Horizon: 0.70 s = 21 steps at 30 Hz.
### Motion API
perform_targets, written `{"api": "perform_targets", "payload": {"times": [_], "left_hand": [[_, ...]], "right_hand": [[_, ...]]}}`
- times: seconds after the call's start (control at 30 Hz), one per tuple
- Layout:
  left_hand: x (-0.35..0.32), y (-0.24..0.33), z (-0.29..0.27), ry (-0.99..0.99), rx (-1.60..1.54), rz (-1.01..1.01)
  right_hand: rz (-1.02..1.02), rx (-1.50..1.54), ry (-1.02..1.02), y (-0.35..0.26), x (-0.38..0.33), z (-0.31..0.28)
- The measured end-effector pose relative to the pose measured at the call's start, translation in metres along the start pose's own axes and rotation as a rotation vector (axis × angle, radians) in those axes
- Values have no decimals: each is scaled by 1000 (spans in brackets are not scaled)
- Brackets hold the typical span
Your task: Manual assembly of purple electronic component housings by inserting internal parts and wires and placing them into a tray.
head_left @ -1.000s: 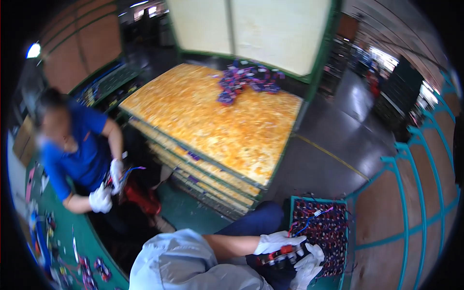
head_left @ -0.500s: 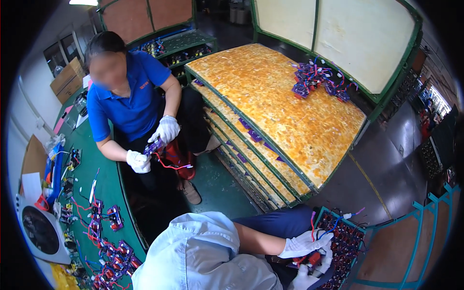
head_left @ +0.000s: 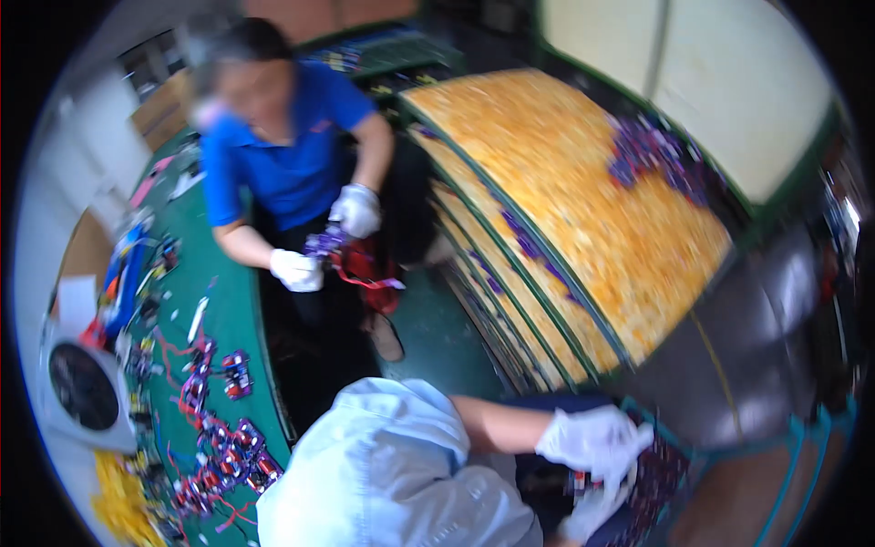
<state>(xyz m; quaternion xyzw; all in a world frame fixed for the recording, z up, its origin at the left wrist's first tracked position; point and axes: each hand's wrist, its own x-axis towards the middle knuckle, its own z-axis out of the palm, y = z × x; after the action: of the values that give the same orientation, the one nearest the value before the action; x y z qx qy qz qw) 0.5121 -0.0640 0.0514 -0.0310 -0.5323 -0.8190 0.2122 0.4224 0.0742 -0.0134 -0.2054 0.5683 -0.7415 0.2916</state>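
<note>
1. Both gloved hands, right hand (head_left: 594,439) above left hand (head_left: 583,521), sit over the wired parts (head_left: 663,469) in the floor crate (head_left: 638,412). It's blurry, so I can't tell their grip.
2. Tangled wires could snag and drag extras out.

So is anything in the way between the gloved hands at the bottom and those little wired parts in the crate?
Nothing visible. The left hand already rests on the wired parts in the crate; the right hand sits just below, its grip too blurred to judge.

co-worker (head_left: 283,173) between bench (head_left: 228,319) left, stacked boards (head_left: 583,219) right.
</note>
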Motion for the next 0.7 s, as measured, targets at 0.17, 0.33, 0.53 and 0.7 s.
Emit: {"api": "perform_targets", "payload": {"times": [0.17, 0.33, 0.53, 0.7], "left_hand": [[-1, 29, -38, 47, 860, 282], [17, 8, -35, 40, 1057, 476], [19, -3, -21, 7, 1229, 510], [16, -4, -10, -80, 1007, 297]], "right_hand": [[93, -21, -41, -12, 18, 30], [48, -29, 109, 12, 13, 2], [27, 65, 160, 12, 6, -13], [-5, 95, 158, 24, 4, -28]]}}
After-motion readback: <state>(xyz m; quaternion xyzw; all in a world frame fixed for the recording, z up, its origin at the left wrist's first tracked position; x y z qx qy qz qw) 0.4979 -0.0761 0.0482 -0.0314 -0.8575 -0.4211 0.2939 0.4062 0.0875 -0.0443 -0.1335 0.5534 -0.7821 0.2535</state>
